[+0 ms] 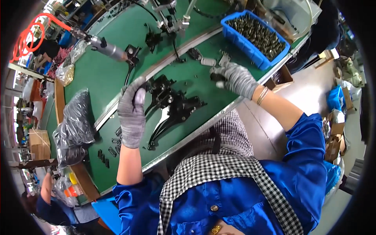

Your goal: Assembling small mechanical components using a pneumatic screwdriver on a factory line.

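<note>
While the right hand (237,80) is pinching a small dark piece (216,76) above centre-right, the half-curled left hand (132,111) is lying nearer the black levers (183,109), which are slanting toward lower left, mid-frame, on its right; its hold is unclear.

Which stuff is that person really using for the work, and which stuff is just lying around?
Seems part of the work:
- small dark part in the right hand
- black lever parts beside the left hand
- perhaps the blue bin of small metal pieces

Seems just lying about:
- black plastic bag
- cardboard box at far left
</note>
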{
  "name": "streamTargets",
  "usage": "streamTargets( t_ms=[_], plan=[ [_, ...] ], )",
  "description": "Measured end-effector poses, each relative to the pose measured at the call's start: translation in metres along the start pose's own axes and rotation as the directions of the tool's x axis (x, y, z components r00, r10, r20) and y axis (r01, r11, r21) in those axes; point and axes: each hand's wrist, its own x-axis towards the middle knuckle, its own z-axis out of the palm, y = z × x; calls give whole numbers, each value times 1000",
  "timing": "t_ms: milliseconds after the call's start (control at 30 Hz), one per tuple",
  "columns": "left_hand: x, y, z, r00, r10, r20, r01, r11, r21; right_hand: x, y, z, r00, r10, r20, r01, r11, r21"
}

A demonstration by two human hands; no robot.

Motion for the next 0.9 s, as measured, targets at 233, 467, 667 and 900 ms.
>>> streamTargets(
  t_ms=[233, 467, 667, 900],
  plan=[
    [-8, 2, 7, 976, -167, 137, 182, 978, -103, 22, -19, 10, 919, 216, 330, -175, 973, -150],
    [-15, 15, 18, 900, -393, 189, 436, 812, -388, -3, -6, 34, 998, -14, -62, -12, 915, -402],
    [2, 9, 39, 928, -282, 243, 348, 889, -297, 9, -5, 30, 999, -42, -1, 37, 894, -447],
    [60, 31, 128, 937, 27, 349, -189, 877, 442, 37, 10, 17, 985, 155, -73, -164, 976, -145]
  ],
)
